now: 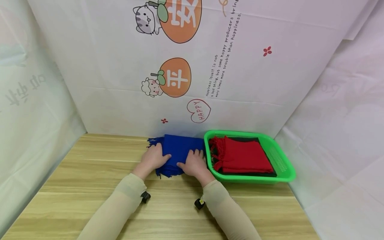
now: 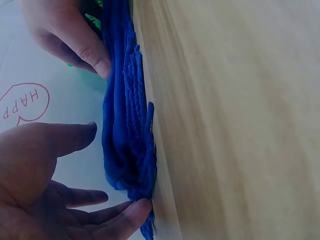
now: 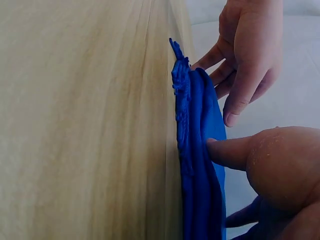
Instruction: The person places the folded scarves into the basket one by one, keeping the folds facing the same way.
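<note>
A folded blue fringed scarf lies flat on the wooden table, its layers stacked and its tassels spread at the left and near edges. My left hand is at the scarf's left side; in the left wrist view its fingertips touch the fringe, and the thumb is held apart above the cloth. On the other side, my right hand rests at the right edge with its thumb on the top layer. Both hands have extended fingers.
Right beside the scarf stands a green plastic basket. In it a folded red fringed scarf lies on dark folded cloth. A white printed sheet rises behind the wooden table, with white sheets at both sides.
</note>
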A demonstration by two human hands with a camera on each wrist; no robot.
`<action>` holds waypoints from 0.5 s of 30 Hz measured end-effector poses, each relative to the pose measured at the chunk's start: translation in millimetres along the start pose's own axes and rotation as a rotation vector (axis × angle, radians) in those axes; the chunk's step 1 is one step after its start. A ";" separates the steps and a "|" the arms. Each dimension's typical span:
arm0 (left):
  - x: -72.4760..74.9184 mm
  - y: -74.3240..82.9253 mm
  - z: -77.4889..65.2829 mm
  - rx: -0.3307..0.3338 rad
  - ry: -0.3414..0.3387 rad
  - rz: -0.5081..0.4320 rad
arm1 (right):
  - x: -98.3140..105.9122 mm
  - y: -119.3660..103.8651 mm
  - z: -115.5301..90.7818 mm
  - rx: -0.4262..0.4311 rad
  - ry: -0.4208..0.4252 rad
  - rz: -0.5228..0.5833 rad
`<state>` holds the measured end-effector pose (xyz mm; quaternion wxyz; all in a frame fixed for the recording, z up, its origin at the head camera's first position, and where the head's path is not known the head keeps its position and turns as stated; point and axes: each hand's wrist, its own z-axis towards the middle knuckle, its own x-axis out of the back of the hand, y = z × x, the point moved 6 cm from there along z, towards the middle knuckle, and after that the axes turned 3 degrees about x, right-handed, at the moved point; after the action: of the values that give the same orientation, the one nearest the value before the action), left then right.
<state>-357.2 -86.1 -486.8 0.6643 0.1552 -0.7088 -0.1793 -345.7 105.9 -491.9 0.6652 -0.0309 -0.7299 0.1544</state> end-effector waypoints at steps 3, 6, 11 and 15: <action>-0.1 1.4 0.5 -0.003 -0.003 0.001 | -1.8 1.2 0.5 0.008 -0.010 -0.017; -1.6 0.5 3.4 -0.007 0.000 0.005 | -2.7 1.4 0.7 0.019 -0.019 -0.034; -1.7 2.1 4.7 -0.023 -0.015 0.042 | -4.5 0.8 0.1 0.043 -0.012 -0.077; -3.4 8.4 3.6 -0.039 -0.029 0.061 | -8.4 -0.4 -1.1 0.059 0.007 -0.108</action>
<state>-360.4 -76.9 -486.1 0.6620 0.1180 -0.7191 -0.1753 -343.6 103.7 -499.8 0.6757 0.0277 -0.7232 0.1399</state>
